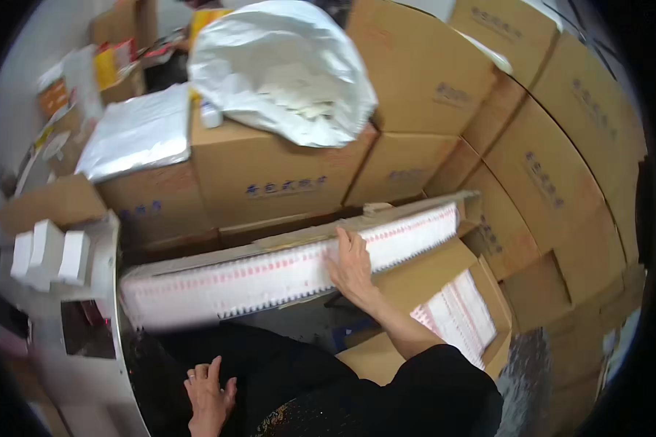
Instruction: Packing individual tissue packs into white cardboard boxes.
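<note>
A long row of thin white packets [284,272] with red marks stands packed on edge across the middle, in a long cardboard tray. My right hand [352,264] lies against the row, right of its middle, thumb and fingers apart on the packets. My left hand [210,397] is low in front of my dark clothing, its fingers spread and holding nothing; a ring is on one finger. Beside my right forearm, an open cardboard box [439,266] contains more white packets with red print [459,313].
Stacked brown cartons [284,171] line the back and right. On them lie an open white plastic bag [270,54] with pale pieces inside and a stack of silvery sheets or bags [142,135]. A metal machine table [98,364] at left carries small white boxes [47,251].
</note>
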A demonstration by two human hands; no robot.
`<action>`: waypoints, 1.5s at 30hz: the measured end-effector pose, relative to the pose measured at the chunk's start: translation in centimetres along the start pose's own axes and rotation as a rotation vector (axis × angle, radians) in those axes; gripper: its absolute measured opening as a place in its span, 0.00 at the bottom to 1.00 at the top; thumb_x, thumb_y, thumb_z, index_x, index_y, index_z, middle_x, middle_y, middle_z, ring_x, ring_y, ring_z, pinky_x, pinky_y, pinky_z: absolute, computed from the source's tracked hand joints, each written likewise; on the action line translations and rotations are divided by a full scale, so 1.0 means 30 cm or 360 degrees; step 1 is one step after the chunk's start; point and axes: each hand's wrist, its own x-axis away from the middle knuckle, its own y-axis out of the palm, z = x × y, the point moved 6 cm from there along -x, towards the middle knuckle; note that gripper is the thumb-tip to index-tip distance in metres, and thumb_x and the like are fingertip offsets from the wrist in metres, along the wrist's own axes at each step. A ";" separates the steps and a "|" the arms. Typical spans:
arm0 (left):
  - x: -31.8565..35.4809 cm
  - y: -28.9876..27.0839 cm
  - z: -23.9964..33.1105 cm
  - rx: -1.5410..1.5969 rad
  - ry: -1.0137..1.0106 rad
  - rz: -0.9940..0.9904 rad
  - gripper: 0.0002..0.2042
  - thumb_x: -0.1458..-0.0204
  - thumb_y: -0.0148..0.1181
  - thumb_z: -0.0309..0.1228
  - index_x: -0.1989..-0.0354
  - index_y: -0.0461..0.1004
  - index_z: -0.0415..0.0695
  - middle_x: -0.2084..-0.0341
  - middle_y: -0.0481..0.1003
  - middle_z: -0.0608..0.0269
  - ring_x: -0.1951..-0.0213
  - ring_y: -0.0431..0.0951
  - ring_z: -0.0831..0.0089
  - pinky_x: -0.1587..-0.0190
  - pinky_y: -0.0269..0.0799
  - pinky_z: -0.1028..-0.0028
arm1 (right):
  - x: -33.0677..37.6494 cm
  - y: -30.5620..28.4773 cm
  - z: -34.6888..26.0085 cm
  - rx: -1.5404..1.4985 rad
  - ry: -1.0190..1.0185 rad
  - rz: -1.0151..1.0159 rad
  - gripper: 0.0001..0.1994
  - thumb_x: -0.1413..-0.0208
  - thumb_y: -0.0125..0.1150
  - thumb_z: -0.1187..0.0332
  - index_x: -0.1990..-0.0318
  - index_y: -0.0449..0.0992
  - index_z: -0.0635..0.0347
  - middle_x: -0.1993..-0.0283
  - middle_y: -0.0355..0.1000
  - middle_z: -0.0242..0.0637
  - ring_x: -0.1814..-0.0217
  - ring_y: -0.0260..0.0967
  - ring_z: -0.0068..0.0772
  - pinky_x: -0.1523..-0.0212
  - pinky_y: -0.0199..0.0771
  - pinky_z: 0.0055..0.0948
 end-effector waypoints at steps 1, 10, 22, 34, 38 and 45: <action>-0.036 -0.015 -0.037 0.0036 0.0049 -0.0093 0.32 0.49 0.68 0.37 0.34 0.65 0.47 0.56 0.69 0.52 0.53 0.68 0.52 0.53 0.63 0.54 | 0.043 0.016 -0.017 -0.0172 0.0090 0.0181 0.43 0.54 0.72 0.62 0.32 0.57 0.67 0.46 0.60 0.53 0.45 0.58 0.55 0.45 0.62 0.52; -0.163 0.128 0.286 0.0384 0.0259 -0.0450 0.30 0.47 0.66 0.34 0.35 0.65 0.44 0.57 0.72 0.51 0.55 0.72 0.52 0.52 0.68 0.56 | 0.132 0.005 0.179 -0.0595 0.0487 0.0317 0.39 0.52 0.71 0.61 0.37 0.59 0.70 0.47 0.63 0.60 0.45 0.61 0.63 0.45 0.66 0.49; -0.343 0.224 0.543 0.0778 0.0666 0.0003 0.30 0.50 0.66 0.28 0.36 0.65 0.40 0.49 0.67 0.45 0.49 0.68 0.47 0.45 0.67 0.58 | 0.149 0.081 0.191 -0.0600 0.0619 0.0321 0.42 0.50 0.66 0.64 0.31 0.52 0.75 0.37 0.62 0.65 0.36 0.61 0.64 0.38 0.64 0.51; -0.551 0.289 0.730 0.0754 0.0649 0.0567 0.36 0.53 0.64 0.22 0.33 0.56 0.31 0.32 0.49 0.33 0.36 0.55 0.36 0.35 0.52 0.46 | 0.159 0.108 0.174 -0.0302 0.0401 0.0493 0.40 0.44 0.59 0.62 0.30 0.50 0.78 0.36 0.61 0.67 0.37 0.60 0.67 0.38 0.60 0.53; -0.539 0.310 0.749 0.0709 0.0574 0.0675 0.40 0.51 0.63 0.22 0.29 0.48 0.32 0.31 0.49 0.34 0.36 0.57 0.41 0.38 0.60 0.52 | 0.152 0.109 0.171 -0.0253 0.0372 0.0495 0.42 0.46 0.59 0.62 0.30 0.48 0.78 0.39 0.62 0.66 0.40 0.60 0.66 0.39 0.59 0.54; -0.508 0.274 0.724 0.1901 -0.0193 0.0261 0.45 0.46 0.57 0.22 0.26 0.30 0.35 0.38 0.64 0.31 0.48 0.77 0.53 0.45 0.72 0.66 | 0.158 0.117 0.188 -0.0187 0.0397 0.0493 0.41 0.45 0.58 0.62 0.30 0.49 0.79 0.35 0.58 0.67 0.38 0.59 0.66 0.38 0.57 0.53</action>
